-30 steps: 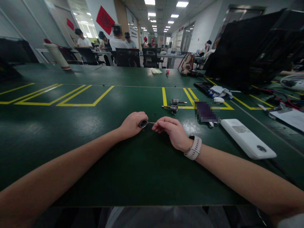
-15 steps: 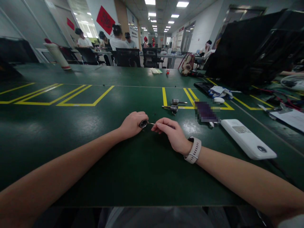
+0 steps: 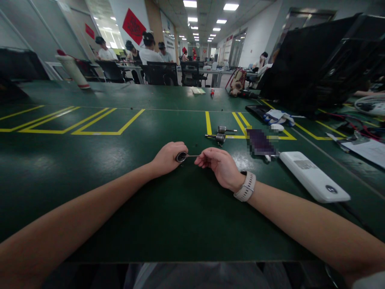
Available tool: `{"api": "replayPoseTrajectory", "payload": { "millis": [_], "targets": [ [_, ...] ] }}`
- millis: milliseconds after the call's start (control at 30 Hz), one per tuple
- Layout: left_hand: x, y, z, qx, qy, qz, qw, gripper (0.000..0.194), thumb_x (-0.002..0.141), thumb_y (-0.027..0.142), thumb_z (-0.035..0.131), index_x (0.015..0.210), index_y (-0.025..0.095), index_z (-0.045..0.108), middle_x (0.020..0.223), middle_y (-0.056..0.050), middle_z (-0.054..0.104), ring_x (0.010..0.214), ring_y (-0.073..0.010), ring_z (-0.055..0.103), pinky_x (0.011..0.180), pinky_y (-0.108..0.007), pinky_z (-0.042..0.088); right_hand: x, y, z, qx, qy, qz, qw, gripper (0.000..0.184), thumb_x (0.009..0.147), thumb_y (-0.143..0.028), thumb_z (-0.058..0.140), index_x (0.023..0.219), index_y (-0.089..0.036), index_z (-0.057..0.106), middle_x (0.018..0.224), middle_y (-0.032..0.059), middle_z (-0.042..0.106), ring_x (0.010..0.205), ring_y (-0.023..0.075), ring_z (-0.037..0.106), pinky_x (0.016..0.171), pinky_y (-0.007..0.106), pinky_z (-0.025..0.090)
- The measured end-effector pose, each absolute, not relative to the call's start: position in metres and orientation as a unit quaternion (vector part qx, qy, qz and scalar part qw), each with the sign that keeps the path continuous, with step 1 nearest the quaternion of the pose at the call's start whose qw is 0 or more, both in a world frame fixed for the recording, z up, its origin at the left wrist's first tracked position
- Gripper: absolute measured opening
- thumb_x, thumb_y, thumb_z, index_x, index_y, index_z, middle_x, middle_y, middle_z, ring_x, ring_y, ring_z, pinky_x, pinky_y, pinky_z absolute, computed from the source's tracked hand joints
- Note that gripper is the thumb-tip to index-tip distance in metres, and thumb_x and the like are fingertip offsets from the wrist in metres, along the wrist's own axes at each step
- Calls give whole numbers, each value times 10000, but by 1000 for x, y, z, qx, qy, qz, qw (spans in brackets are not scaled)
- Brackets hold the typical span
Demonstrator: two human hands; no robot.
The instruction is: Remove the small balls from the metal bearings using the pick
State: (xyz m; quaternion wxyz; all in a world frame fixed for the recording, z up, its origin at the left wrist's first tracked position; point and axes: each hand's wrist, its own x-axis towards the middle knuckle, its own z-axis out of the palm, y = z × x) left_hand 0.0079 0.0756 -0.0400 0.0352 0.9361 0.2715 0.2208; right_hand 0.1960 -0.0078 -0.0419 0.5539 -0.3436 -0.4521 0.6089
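Note:
My left hand is closed around a dark metal cup-shaped piece, its round open end facing me and to the right. A thin metal rod runs from that open end to my right hand. The fingers of my right hand are curled at the rod's other end, which they hide. Beyond my hands lie two metal cylinders with thin shafts, a nearer one and a farther one.
On the right are a phone, a white power bank, a blue-and-white cloth item and a clipboard with paper. Yellow tape marks the green table. A small red item lies farther back. Several people sit beyond.
My right hand has shifted slightly right and turned, its fingers more curled. More of the thin rod shows between my hands. My left hand holds the cup-shaped piece in nearly the same place.

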Motion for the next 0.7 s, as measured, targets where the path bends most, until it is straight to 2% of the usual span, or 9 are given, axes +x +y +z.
{"api": "replayPoseTrajectory", "payload": {
  "millis": [233, 700],
  "targets": [
    [8, 77, -41, 929, 283, 236, 30, 120, 806, 180, 497, 689, 162, 516, 680, -6, 522, 631, -134, 487, 616, -273, 372, 195, -8, -43, -344, -438, 610, 564, 132, 752, -230, 564, 664, -170, 641, 642, 24, 670, 618, 140, 572, 640, 295, 420],
    [9, 78, -42, 902, 340, 262, 54, 102, 780, 199, 540, 688, 178, 503, 672, 4, 523, 628, -137, 502, 570, -255, 371, 191, -13, -41, -377, -432, 562, 597, 134, 726, -234, 559, 611, -186, 608, 595, 8, 637, 588, 138, 548, 607, 292, 400]
  ]
}}
